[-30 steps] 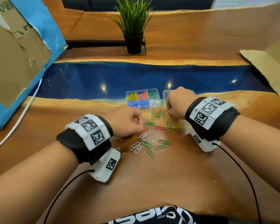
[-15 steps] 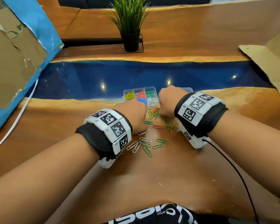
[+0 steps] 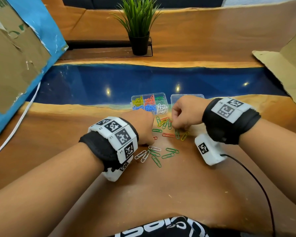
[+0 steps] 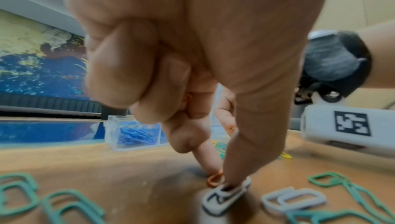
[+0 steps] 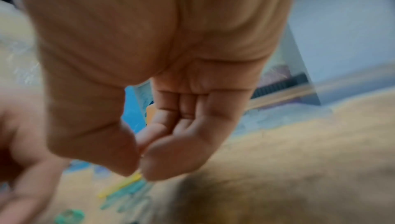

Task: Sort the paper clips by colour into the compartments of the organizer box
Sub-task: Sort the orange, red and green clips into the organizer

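The left hand [image 3: 140, 124] sits nearer the person than the organizer box [image 3: 135, 98], thumb and forefinger tipped down onto an orange paper clip [image 4: 214, 179] on the counter [image 3: 161, 194], the other fingers curled in; it pinches at the clip, which does not look lifted. Since a second ago this hand has slid toward the box and down onto the scatter. Loose paper clips [image 3: 167, 154], green, white, orange and yellow, lie between the box and the person; sorted ones fill the box's compartments. The clips are light, thin, stiff wire lying flat, so they will likely skid under a fingertip; taking hold at a rounded end, or tipping one edge up first, should serve best. Right of the box, the right hand [image 3: 186, 113] has its thumb and fingers closed together over the pile; the blur hides whether a clip is between them. It has shifted little.
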Action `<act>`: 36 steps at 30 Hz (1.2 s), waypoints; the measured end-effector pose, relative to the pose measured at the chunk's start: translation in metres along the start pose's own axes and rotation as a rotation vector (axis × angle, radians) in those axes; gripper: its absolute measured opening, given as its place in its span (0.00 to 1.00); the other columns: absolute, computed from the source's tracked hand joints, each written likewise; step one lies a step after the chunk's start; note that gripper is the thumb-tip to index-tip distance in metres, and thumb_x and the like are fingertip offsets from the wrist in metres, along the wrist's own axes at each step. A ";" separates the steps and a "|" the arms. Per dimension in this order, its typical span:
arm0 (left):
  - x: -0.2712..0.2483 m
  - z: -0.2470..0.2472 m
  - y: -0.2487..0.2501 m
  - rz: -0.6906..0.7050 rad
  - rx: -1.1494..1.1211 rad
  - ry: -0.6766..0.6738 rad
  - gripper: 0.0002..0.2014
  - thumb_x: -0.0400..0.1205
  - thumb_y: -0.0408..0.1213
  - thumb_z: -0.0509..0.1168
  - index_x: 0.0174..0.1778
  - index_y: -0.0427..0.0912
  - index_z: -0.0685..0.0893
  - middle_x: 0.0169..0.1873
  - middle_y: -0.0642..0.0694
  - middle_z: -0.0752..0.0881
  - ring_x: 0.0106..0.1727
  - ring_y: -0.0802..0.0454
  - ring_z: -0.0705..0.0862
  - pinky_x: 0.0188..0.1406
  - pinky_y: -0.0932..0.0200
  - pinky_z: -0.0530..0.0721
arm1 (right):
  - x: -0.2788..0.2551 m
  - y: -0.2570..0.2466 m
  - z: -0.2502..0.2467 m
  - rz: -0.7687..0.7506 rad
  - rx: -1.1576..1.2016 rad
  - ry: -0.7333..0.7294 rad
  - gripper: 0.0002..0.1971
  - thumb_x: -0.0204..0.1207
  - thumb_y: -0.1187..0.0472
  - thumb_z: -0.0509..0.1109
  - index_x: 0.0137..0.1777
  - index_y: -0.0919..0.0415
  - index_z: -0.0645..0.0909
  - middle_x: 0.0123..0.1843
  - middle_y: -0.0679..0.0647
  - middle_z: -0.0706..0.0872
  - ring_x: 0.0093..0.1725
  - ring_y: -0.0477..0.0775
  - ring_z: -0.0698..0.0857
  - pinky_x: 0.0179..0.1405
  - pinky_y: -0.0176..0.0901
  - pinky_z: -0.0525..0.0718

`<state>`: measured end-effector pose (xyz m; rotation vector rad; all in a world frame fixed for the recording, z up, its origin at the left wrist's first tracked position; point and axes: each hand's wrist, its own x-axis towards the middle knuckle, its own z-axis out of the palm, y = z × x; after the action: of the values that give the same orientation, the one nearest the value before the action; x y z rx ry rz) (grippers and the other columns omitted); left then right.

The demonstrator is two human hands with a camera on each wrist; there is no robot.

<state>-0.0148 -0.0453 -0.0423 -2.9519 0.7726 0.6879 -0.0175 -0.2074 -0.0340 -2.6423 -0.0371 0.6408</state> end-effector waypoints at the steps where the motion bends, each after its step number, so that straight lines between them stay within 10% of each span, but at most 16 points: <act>1: 0.001 0.000 -0.002 -0.002 -0.011 -0.007 0.09 0.72 0.41 0.69 0.45 0.42 0.87 0.43 0.46 0.90 0.46 0.48 0.88 0.46 0.52 0.89 | -0.002 0.002 -0.001 -0.028 0.130 -0.012 0.06 0.69 0.67 0.73 0.34 0.58 0.80 0.32 0.56 0.88 0.28 0.49 0.86 0.32 0.39 0.87; 6: 0.000 -0.001 -0.006 0.011 -0.021 0.006 0.08 0.77 0.43 0.67 0.46 0.45 0.87 0.44 0.50 0.88 0.48 0.50 0.86 0.45 0.56 0.85 | -0.005 0.011 0.001 0.012 0.751 -0.139 0.13 0.76 0.76 0.61 0.49 0.59 0.81 0.32 0.57 0.82 0.28 0.51 0.81 0.24 0.34 0.85; 10: -0.002 -0.002 -0.005 0.026 -0.003 0.064 0.07 0.76 0.48 0.67 0.45 0.50 0.85 0.43 0.52 0.86 0.48 0.50 0.85 0.42 0.57 0.81 | -0.008 0.009 0.003 0.117 0.974 -0.189 0.06 0.68 0.70 0.56 0.35 0.59 0.69 0.30 0.54 0.70 0.23 0.48 0.68 0.14 0.32 0.67; 17: 0.001 0.002 0.001 0.030 0.064 0.099 0.09 0.75 0.47 0.68 0.44 0.48 0.88 0.44 0.50 0.88 0.47 0.48 0.86 0.44 0.54 0.86 | -0.019 -0.017 0.018 -0.098 -0.295 0.070 0.06 0.74 0.53 0.71 0.43 0.55 0.82 0.34 0.46 0.80 0.37 0.49 0.78 0.30 0.36 0.70; 21: 0.000 0.001 0.003 0.029 0.059 0.098 0.09 0.74 0.46 0.69 0.44 0.47 0.87 0.43 0.50 0.88 0.45 0.48 0.86 0.42 0.55 0.85 | -0.015 -0.023 0.029 -0.106 -0.421 0.048 0.12 0.74 0.53 0.69 0.50 0.61 0.86 0.48 0.57 0.89 0.47 0.56 0.84 0.40 0.39 0.77; 26: 0.001 0.001 0.003 0.035 0.030 0.077 0.10 0.71 0.45 0.71 0.44 0.45 0.86 0.41 0.49 0.87 0.45 0.48 0.86 0.45 0.53 0.87 | -0.013 -0.028 0.030 -0.080 -0.461 -0.042 0.11 0.71 0.51 0.69 0.39 0.59 0.82 0.37 0.55 0.84 0.39 0.54 0.81 0.32 0.39 0.76; 31: 0.002 0.003 0.002 0.033 -0.001 0.054 0.09 0.70 0.47 0.72 0.38 0.46 0.81 0.37 0.49 0.86 0.44 0.48 0.86 0.44 0.53 0.87 | -0.008 -0.020 0.016 0.042 -0.161 -0.063 0.13 0.78 0.54 0.60 0.35 0.60 0.74 0.33 0.57 0.77 0.32 0.55 0.75 0.33 0.42 0.76; 36: 0.004 0.005 -0.002 0.046 -0.042 0.045 0.09 0.71 0.46 0.69 0.39 0.44 0.83 0.39 0.48 0.88 0.45 0.48 0.87 0.47 0.52 0.88 | -0.003 -0.001 0.003 0.181 0.989 -0.126 0.10 0.66 0.73 0.46 0.30 0.59 0.63 0.27 0.57 0.69 0.24 0.52 0.65 0.17 0.31 0.66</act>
<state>-0.0125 -0.0447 -0.0483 -3.0062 0.8415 0.6495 -0.0215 -0.2058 -0.0345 -1.6573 0.3855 0.6535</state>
